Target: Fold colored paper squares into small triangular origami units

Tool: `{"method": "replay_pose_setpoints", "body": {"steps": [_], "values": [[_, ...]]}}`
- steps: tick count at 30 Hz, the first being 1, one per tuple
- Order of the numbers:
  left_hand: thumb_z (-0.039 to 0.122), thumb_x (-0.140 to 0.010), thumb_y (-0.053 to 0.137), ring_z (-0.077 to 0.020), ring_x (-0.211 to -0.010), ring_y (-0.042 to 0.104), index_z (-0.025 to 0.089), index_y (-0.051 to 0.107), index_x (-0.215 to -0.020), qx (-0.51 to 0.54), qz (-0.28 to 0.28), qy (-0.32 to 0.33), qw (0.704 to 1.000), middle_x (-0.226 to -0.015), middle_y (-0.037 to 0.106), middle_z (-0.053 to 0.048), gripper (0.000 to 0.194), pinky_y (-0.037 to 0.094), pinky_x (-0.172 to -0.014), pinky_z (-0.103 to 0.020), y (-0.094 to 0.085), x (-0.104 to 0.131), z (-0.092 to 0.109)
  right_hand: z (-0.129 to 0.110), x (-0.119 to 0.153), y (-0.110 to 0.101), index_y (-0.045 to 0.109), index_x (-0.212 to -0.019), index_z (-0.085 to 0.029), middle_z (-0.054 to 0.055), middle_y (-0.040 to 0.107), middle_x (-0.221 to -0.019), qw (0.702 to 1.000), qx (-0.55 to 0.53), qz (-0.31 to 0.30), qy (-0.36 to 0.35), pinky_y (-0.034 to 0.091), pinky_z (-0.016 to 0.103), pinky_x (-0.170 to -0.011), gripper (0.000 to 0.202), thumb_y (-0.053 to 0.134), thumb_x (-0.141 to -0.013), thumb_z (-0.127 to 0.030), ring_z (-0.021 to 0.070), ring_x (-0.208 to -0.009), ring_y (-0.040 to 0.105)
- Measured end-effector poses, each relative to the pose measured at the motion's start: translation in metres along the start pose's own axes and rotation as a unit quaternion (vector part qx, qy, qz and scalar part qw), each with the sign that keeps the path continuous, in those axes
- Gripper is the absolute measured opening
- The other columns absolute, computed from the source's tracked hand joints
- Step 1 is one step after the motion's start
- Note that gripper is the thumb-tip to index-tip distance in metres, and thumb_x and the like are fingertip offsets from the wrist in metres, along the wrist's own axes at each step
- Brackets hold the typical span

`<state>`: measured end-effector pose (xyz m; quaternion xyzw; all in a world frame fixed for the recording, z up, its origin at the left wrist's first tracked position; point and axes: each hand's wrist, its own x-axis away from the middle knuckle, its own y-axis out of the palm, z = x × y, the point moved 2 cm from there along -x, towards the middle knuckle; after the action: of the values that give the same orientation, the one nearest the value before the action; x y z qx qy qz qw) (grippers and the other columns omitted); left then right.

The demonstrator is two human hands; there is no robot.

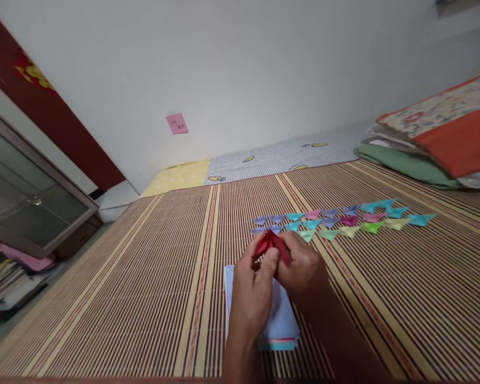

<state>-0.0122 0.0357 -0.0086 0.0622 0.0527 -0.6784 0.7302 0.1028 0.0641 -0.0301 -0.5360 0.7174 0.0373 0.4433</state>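
Note:
A folded piece of dark red paper [271,242], with pointed flaps, is held up between my two hands. My left hand [254,288] grips its left side, the thumb pressed on the front of the folds. On the right side, my right hand [304,264] has its fingers closed around the paper's edge; some of its fingertips are hidden behind it. Below both hands lies a stack of coloured paper sheets [282,320], pale blue on top. Just beyond them, several small folded paper shapes [350,220] in blue, pink, green and yellow lie in rows.
A striped bamboo mat [164,277] covers the bed. Folded bedding [436,133] is piled at the right, and a patterned sheet [264,157] shows along the wall. A pink note [177,124] sticks to the wall. At the left stands a glass-fronted cabinet door [28,186].

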Motion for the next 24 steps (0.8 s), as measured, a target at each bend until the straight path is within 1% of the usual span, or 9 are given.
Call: {"method": "replay_pose_setpoints", "body": {"steps": [3,5,7,9,11,14,19,21,24], "values": [[0.033,-0.09,0.073,-0.0285,-0.112,0.066,0.02,0.074,-0.116,0.005,-0.007,-0.004,1.0,-0.123,0.074,-0.012,0.028,0.048,-0.102,-0.042,0.001,-0.001,-0.003,-0.005,0.001,0.001,0.061,-0.092,-0.023,0.005,0.067,-0.082,1.0,-0.025,-0.003,-0.013,0.045,0.03,-0.066,0.008,0.055,-0.096,-0.023,0.0216,-0.076,0.063],[0.032,-0.094,0.067,-0.0257,-0.097,0.068,0.019,0.076,-0.109,-0.009,-0.005,0.004,1.0,-0.11,0.076,-0.011,0.021,0.051,-0.093,-0.039,0.0,-0.002,-0.005,-0.009,0.001,0.001,0.063,-0.092,-0.022,0.005,0.067,-0.082,0.999,-0.044,-0.014,-0.006,0.045,0.03,-0.066,0.01,0.054,-0.095,-0.02,0.0207,-0.075,0.063],[0.028,-0.098,0.059,-0.0238,-0.089,0.068,0.018,0.076,-0.106,-0.024,0.004,0.012,1.0,-0.103,0.077,-0.011,0.021,0.052,-0.084,-0.036,-0.001,-0.002,-0.007,-0.011,0.0,0.0,0.065,-0.091,-0.022,0.003,0.067,-0.081,0.997,-0.065,-0.023,0.018,0.046,0.029,-0.066,0.011,0.055,-0.093,-0.018,0.0192,-0.072,0.063],[0.019,-0.096,0.057,-0.0238,-0.092,0.069,0.019,0.077,-0.108,-0.028,0.024,0.014,0.999,-0.105,0.078,-0.011,0.024,0.052,-0.084,-0.035,-0.003,-0.003,-0.007,-0.011,0.0,-0.002,0.065,-0.088,-0.022,0.002,0.067,-0.077,0.994,-0.087,-0.033,0.052,0.045,0.028,-0.063,0.009,0.058,-0.092,-0.02,0.0176,-0.067,0.061],[0.012,-0.091,0.059,-0.0247,-0.098,0.071,0.02,0.078,-0.11,-0.027,0.041,0.011,0.999,-0.106,0.078,-0.01,0.028,0.053,-0.088,-0.036,-0.004,-0.003,-0.007,-0.01,-0.001,-0.003,0.066,-0.089,-0.022,0.0,0.066,-0.074,0.989,-0.114,-0.04,0.083,0.044,0.028,-0.06,0.007,0.06,-0.092,-0.021,0.0166,-0.063,0.059],[0.01,-0.089,0.061,-0.0249,-0.103,0.072,0.023,0.08,-0.109,-0.02,0.056,0.012,0.998,-0.11,0.079,-0.008,0.031,0.053,-0.096,-0.039,-0.005,-0.003,-0.006,-0.01,-0.002,-0.006,0.068,-0.09,-0.023,0.0,0.068,-0.074,0.983,-0.148,-0.034,0.102,0.046,0.027,-0.06,0.007,0.061,-0.09,-0.02,0.0167,-0.063,0.06],[0.006,-0.085,0.057,-0.0235,-0.112,0.071,0.025,0.082,-0.107,0.028,0.068,0.021,0.997,-0.111,0.08,-0.006,0.038,0.05,-0.104,-0.039,-0.007,-0.003,-0.005,-0.012,-0.005,-0.011,0.073,-0.096,-0.023,0.004,0.072,-0.092,0.977,-0.19,0.001,0.092,0.052,0.033,-0.077,0.021,0.057,-0.088,-0.013,0.0213,-0.085,0.067],[0.007,-0.085,0.058,-0.0239,-0.114,0.07,0.025,0.082,-0.107,0.055,0.067,0.014,0.996,-0.113,0.08,-0.006,0.038,0.05,-0.105,-0.039,-0.009,-0.003,-0.006,-0.01,-0.006,-0.012,0.075,-0.097,-0.024,0.004,0.072,-0.094,0.968,-0.232,-0.003,0.096,0.052,0.034,-0.081,0.026,0.055,-0.087,-0.01,0.0219,-0.091,0.067],[0.01,-0.083,0.063,-0.0247,-0.114,0.071,0.024,0.083,-0.107,0.075,0.057,0.009,0.995,-0.114,0.08,-0.006,0.034,0.049,-0.106,-0.04,-0.01,-0.003,-0.007,-0.005,-0.007,-0.011,0.076,-0.094,-0.024,0.003,0.071,-0.093,0.951,-0.293,-0.019,0.094,0.051,0.033,-0.082,0.031,0.052,-0.084,-0.006,0.0209,-0.091,0.067]]}}
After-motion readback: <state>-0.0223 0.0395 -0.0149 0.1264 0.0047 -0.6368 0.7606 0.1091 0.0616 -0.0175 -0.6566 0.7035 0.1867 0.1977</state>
